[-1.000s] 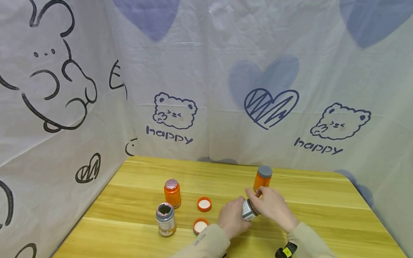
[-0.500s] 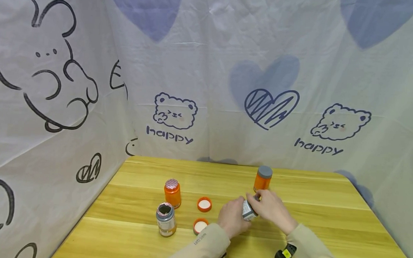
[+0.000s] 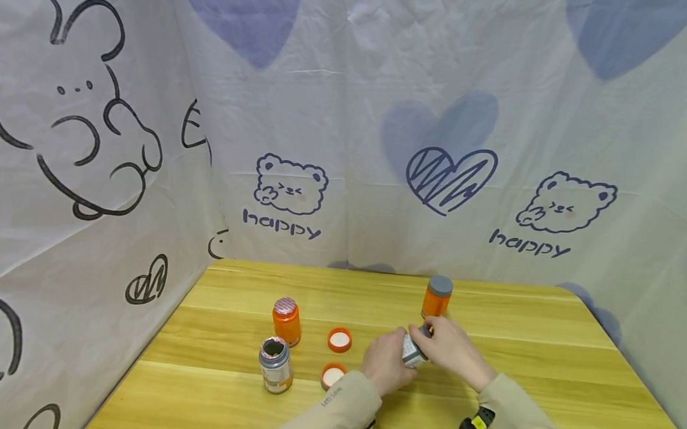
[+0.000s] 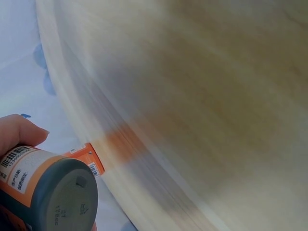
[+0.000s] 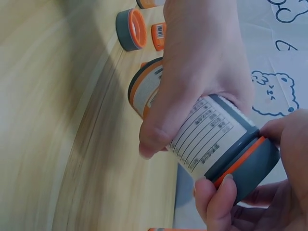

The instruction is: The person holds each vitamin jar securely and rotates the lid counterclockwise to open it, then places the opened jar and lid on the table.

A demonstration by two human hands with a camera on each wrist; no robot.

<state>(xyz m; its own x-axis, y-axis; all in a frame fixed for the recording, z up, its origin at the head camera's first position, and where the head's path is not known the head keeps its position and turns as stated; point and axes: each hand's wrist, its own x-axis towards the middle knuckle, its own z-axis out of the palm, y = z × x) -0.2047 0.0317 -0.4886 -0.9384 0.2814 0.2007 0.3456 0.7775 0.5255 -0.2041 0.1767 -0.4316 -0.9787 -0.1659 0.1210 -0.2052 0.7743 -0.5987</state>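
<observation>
A grey pill bottle (image 3: 413,352) with a white label and orange trim is held tilted above the table. My left hand (image 3: 384,365) grips it around the body. With the fingertips and thumb, my right hand (image 3: 454,350) pinches its grey cap (image 5: 257,166); an orange ring shows between cap and bottle in the right wrist view. The left wrist view shows the bottle's grey base (image 4: 72,202) beside my left thumb (image 4: 21,131). Just behind my right hand stands an orange bottle (image 3: 435,300) with a grey cap on.
Left on the table (image 3: 223,337) are an orange bottle (image 3: 288,326) with foil over its mouth and a grey bottle (image 3: 277,369) with its mouth uncovered. Two loose caps, one farther back (image 3: 340,340) and one nearer (image 3: 333,375), lie inside-up by my left forearm. A patterned cloth (image 3: 348,112) rises behind.
My right fingers have shifted around the cap and sit slightly lower, covering more of the bottle's top end. My left hand and the bottle stay almost in place.
</observation>
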